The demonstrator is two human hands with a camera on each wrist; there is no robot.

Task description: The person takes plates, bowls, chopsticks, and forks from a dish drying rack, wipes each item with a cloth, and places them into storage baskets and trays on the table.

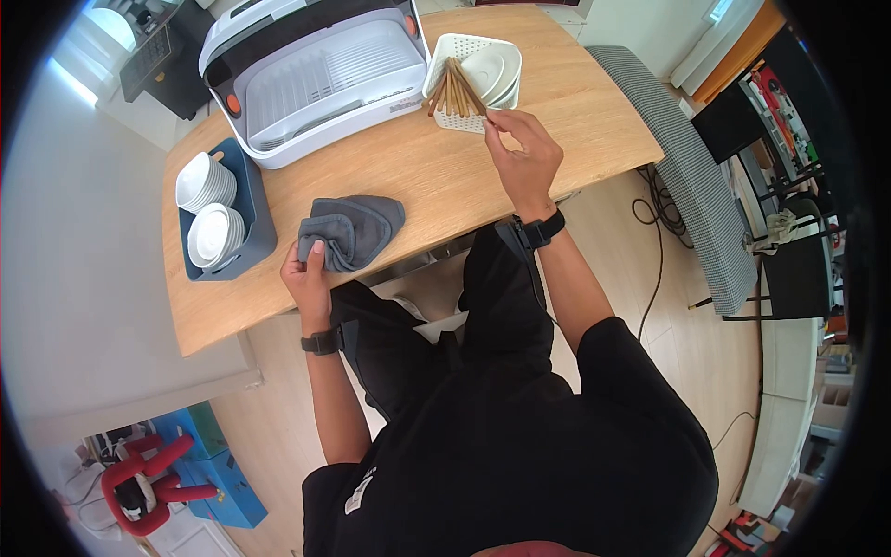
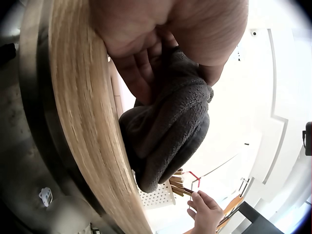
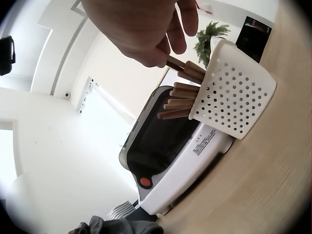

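Note:
My right hand (image 1: 526,158) pinches the end of a brown chopstick (image 3: 174,64) between thumb and fingers, at the near side of a white perforated basket (image 3: 234,92). Several more chopsticks (image 1: 449,96) lean out over the basket's rim in a bundle. Behind them, inside the basket, white plates (image 1: 484,67) stand on edge. Near the table's front edge my left hand (image 1: 308,283) holds a folded dark grey cloth (image 1: 364,227), thumb on top. In the left wrist view the cloth (image 2: 170,122) bunches out from the fingers, which are partly hidden behind it.
A white dish-drying cabinet (image 1: 343,128) with its lid raised stands at the back of the wooden table (image 1: 566,74). On the left, a blue-grey bin (image 1: 260,209) holds two stacks of white bowls (image 1: 212,232). A checked bench (image 1: 687,176) is beyond the table's right side.

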